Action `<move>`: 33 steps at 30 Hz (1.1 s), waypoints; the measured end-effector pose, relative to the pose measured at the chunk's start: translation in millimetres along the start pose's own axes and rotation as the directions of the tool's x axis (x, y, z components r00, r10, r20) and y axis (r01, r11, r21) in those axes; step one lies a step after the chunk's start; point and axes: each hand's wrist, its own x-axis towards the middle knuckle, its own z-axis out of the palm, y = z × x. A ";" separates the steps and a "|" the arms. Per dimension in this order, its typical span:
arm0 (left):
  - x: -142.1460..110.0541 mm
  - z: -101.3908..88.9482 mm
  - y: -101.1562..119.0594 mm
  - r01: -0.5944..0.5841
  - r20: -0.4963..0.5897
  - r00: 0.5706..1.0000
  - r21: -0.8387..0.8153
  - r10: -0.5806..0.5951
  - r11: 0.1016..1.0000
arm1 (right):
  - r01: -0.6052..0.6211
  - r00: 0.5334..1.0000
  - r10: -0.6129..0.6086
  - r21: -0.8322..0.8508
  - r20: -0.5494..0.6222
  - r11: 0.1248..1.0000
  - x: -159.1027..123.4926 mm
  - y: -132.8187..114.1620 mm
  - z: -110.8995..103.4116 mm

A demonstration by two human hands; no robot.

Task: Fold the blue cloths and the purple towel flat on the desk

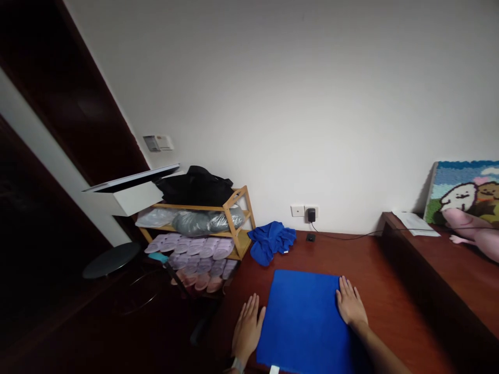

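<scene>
A blue cloth (306, 322) lies spread flat on the reddish-brown wooden table (385, 296), with a small white tag at its near edge. Beside its left edge rests my left hand (248, 327), fingers stretched out, a watch on the wrist. My right hand (351, 303) lies flat at the cloth's upper right edge, fingers extended and touching it. Farther back, against the wall, a second blue cloth (272, 241) sits crumpled in a heap.
A wooden rack (238, 228) left of the table holds slippers (208, 248), plastic-wrapped bundles and a black bag (197, 187). A black plug (311, 214) trails a cable along the wall. On the raised right ledge are paper (416, 223), a pink plush (473, 228) and a tufted picture (463, 192).
</scene>
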 end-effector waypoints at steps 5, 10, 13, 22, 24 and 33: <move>3.3 -13.8 10.0 0.009 -0.004 1.000 0.001 -0.009 1.000 | -0.010 1.000 0.010 0.054 -0.004 0.998 2.4 -1.4 -1.2; 2.3 -20.5 13.4 -0.002 -0.005 1.000 -0.007 0.002 1.000 | -0.048 0.999 0.047 0.045 0.029 0.998 -11.7 -5.9 -17.3; 1.3 -20.6 14.8 -0.005 -0.024 1.000 -0.019 0.005 1.000 | -0.024 1.000 0.025 0.039 -0.015 0.999 -44.9 -0.9 -12.3; 6.8 -17.7 11.5 -0.011 -0.001 1.000 -0.015 0.011 1.000 | 0.012 1.000 -0.011 0.034 -0.022 0.999 -135.3 7.9 15.9; 10.2 -19.6 10.9 0.008 0.018 1.000 -0.034 -0.007 0.999 | 0.001 1.000 -0.001 0.030 -0.013 1.000 -136.0 3.5 8.3; -19.3 -2.1 189.7 -0.402 0.033 0.907 -0.222 0.419 0.888 | -0.013 1.000 0.012 0.032 0.015 0.999 -135.9 -0.3 -3.2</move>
